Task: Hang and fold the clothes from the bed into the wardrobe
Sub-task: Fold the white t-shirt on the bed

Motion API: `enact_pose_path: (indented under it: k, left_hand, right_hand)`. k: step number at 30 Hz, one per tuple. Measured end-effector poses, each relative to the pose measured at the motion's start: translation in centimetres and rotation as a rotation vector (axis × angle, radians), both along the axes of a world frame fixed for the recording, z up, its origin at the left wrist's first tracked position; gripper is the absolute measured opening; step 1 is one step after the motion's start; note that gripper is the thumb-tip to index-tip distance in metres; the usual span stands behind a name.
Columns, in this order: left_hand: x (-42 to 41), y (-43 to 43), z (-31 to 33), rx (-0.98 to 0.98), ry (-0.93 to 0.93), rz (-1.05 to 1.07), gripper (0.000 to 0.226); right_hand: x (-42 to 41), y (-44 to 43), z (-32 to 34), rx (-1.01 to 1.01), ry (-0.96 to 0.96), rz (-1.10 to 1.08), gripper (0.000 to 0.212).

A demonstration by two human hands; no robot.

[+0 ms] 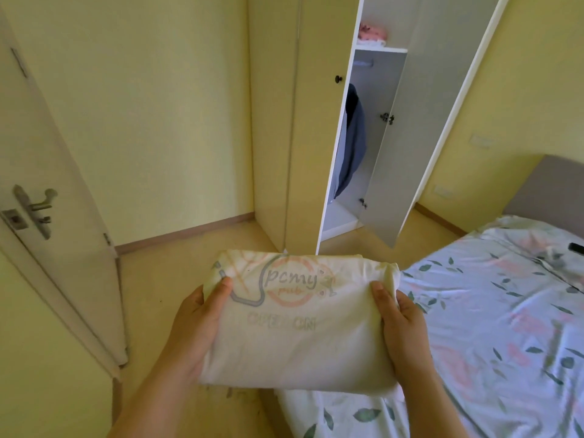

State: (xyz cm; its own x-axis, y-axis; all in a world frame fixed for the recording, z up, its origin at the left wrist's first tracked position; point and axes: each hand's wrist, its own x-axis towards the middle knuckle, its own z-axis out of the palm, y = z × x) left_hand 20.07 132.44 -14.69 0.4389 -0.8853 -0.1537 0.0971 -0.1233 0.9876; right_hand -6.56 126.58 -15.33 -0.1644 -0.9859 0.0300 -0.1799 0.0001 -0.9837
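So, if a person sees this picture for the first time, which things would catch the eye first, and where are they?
First comes the folded white T-shirt with a faded print, held in the middle foreground by the left hand and the right hand, thumbs on top. Behind it stands the wardrobe with one door open and a blue garment hanging inside. At the right lies the bed with a floral sheet.

Left hand and right hand outstretched, thumbs-on-top pinching grip.
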Motion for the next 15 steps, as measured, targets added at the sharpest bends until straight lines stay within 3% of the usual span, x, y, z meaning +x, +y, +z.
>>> enact_pose_path:
  k: [4,15]
  left_hand:
    - [1.6,-4.8,-0.1,0.015,-0.032,0.015,0.031]
    - [7.1,-17.1,1.2,0.006,-0.024,-0.025,0.032]
  right_hand:
    - [1.7,-5.1,-0.6,0.001,-0.039,0.015,0.043]
    - [6.9,-17.1,0.0,-0.007,-0.06,0.0,0.037]
